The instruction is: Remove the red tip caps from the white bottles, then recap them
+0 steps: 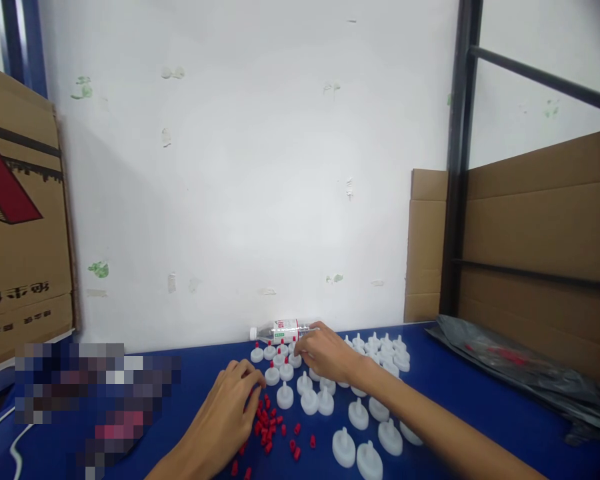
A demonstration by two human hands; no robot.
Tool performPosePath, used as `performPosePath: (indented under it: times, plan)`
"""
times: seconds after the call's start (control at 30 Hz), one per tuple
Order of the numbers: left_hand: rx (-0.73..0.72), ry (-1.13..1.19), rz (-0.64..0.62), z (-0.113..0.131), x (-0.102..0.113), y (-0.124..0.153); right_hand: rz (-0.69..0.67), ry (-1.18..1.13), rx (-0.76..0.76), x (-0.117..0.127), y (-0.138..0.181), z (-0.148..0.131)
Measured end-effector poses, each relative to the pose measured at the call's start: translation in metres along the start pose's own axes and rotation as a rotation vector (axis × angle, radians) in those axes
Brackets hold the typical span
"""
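Note:
My right hand (327, 350) reaches over the back of a group of white nozzle lids. Its fingers are closed at the spout of one white nozzle lid (295, 361), hiding part of it. Several nearby lids, such as one white lid (272, 377), have red tips on their spouts. My left hand (230, 403) is beside a loose pile of small red caps (264, 427). Thumb and fingers there are bent together; a bit of red shows between them, but what they hold is unclear. Bare-spouted white lids (343, 448) stand below and behind my right forearm.
A clear plastic bottle (284, 330) lies against the white wall (260, 167). Cardboard boxes (25, 253) stand at the left. Grey plastic bags (510, 360) lie on the blue tabletop (180, 393) at the right, by a dark metal frame (459, 153). A white cable (15, 447) runs at the left.

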State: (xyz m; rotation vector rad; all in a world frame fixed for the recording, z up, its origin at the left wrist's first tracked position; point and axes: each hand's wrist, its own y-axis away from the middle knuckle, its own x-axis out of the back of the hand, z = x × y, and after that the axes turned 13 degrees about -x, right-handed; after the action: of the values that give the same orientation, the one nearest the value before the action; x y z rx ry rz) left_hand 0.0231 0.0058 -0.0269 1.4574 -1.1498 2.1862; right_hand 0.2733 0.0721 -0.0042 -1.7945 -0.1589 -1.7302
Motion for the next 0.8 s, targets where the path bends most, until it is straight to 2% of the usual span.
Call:
performPosePath:
  times: [0.13, 0.27, 0.37, 0.57, 0.8]
  plan:
    - [0.021, -0.03, 0.03, -0.002, 0.001, -0.001, -0.039, -0.066, 0.02, 0.017, 0.005, -0.006]
    - [0.049, -0.044, 0.054, -0.002, 0.001, -0.001, -0.083, -0.107, 0.067, 0.021, 0.011, -0.021]
    - [0.046, -0.031, 0.078, -0.001, 0.003, -0.001, -0.06, -0.129, 0.061, 0.026, 0.011, -0.028]
    - [0.021, 0.098, 0.183, 0.012, 0.015, 0.001, 0.022, -0.268, 0.025, 0.058, 0.015, -0.039]
    - [-0.095, 0.096, 0.122, 0.017, 0.018, 0.002, -0.062, -0.34, 0.203, 0.067, 0.027, -0.071]
